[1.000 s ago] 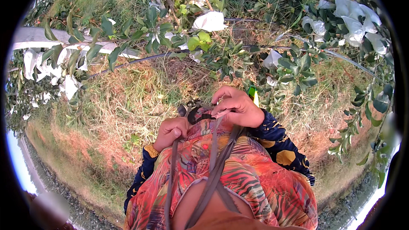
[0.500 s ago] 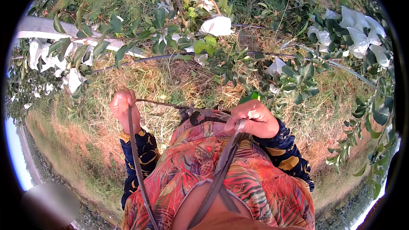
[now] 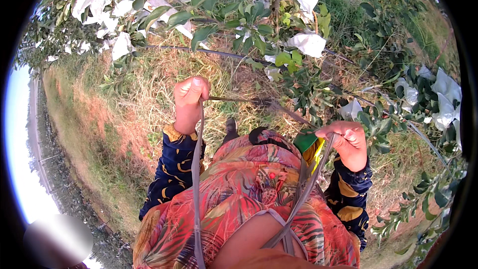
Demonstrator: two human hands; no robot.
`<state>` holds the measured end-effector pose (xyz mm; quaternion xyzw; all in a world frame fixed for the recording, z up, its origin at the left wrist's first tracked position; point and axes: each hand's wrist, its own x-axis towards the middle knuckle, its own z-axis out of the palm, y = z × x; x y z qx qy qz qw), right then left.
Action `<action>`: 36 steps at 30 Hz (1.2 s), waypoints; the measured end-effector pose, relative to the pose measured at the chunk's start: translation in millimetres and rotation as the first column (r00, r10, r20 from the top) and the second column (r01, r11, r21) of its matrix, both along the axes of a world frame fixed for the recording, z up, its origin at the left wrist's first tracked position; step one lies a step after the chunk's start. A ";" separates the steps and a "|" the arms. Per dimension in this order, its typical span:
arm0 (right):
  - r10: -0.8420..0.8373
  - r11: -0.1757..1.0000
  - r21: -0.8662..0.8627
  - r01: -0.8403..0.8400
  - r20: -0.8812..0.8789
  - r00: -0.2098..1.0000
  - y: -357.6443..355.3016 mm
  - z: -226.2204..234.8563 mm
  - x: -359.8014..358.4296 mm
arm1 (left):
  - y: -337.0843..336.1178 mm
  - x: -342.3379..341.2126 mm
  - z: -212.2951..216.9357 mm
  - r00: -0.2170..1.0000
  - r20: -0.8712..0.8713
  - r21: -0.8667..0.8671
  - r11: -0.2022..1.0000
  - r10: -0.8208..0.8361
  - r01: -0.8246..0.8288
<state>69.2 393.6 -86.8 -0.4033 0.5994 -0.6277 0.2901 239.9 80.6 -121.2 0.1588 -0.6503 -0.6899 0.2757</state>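
My left hand point(image 3: 190, 100) is closed in a fist, held out ahead of my body with the thumb on top. It grips a narrow grey strap point(image 3: 197, 179) that comes up from the lower edge. My right hand point(image 3: 348, 142) pinches another grey strap length point(image 3: 304, 197), which also rises from the lower edge. Between the hands a strap stretch point(image 3: 294, 114) spans the gap, with a darker, bunched part nearer the left hand. Beside the right hand hangs a green and yellow piece point(image 3: 311, 147); its kind is unclear, partly hidden by the strap.
Leafy branches point(image 3: 234, 22) with white bags point(image 3: 307, 45) cross the space ahead. More bags point(image 3: 445, 97) hang at the right. A dark hose point(image 3: 209, 54) runs beyond my hands. Dry grass point(image 3: 119, 114) covers the ground. A dark shoe point(image 3: 230, 127) shows below the strap.
Both hands have shifted right in the view, the left also upward. The strap between them now stands away from my dress, and more of the green and yellow piece shows. The view has turned.
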 end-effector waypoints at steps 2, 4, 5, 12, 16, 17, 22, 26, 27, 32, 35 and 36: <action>0.082 0.987 0.121 -0.101 0.148 0.986 -3.2 -13.0 5.2 | -1.5 10.2 -0.3 0.996 0.081 -0.046 0.998 -0.030 0.034; 0.170 0.967 0.188 -0.173 0.037 0.985 -18.8 -7.3 7.2 | 0.2 15.8 6.4 0.984 0.165 -0.073 0.994 -0.067 0.081; 0.206 0.956 0.217 -0.195 -0.029 0.978 -25.3 -5.7 7.3 | 1.2 17.1 10.5 0.967 0.195 -0.085 0.980 -0.162 0.181; 0.388 0.906 0.170 -0.388 0.030 0.921 -30.1 6.0 15.8 | 19.3 26.9 20.1 0.855 0.268 0.053 0.893 -0.444 0.448; 0.722 0.678 -0.223 -0.700 0.024 0.691 -35.4 43.4 27.6 | 18.9 28.2 32.9 0.694 0.053 -0.159 0.680 -0.718 0.716; 0.762 0.613 -0.289 -0.735 -0.028 0.647 -40.3 50.4 35.4 | 22.9 26.6 37.3 0.602 -0.098 -0.207 0.608 -0.792 0.766; 0.823 0.428 -0.323 -0.844 -0.246 0.512 -46.2 69.1 48.8 | 46.9 35.1 86.5 0.161 -0.302 -0.369 0.271 -0.939 0.889; 0.824 0.426 -0.337 -0.840 -0.237 0.514 -40.1 78.8 58.6 | 36.6 39.1 107.7 0.005 -0.182 -0.516 0.099 -0.983 0.851; 0.845 0.428 -0.339 -0.838 -0.179 0.504 -57.5 91.5 59.0 | 38.4 42.2 106.7 0.037 -0.220 -0.507 0.146 -0.975 0.849; 0.843 0.395 -0.361 -0.845 -0.224 0.490 -57.0 82.1 66.2 | 32.9 55.9 102.8 0.071 -0.288 -0.503 0.214 -0.955 0.837; 0.847 0.385 -0.277 -0.880 -0.273 0.457 -62.2 89.4 67.4 | 29.6 57.9 104.2 0.117 -0.374 -0.480 0.299 -0.920 0.825; 0.848 0.388 -0.229 -0.893 -0.292 0.443 -65.4 92.7 67.4 | 27.9 58.1 103.9 0.131 -0.404 -0.472 0.329 -0.906 0.818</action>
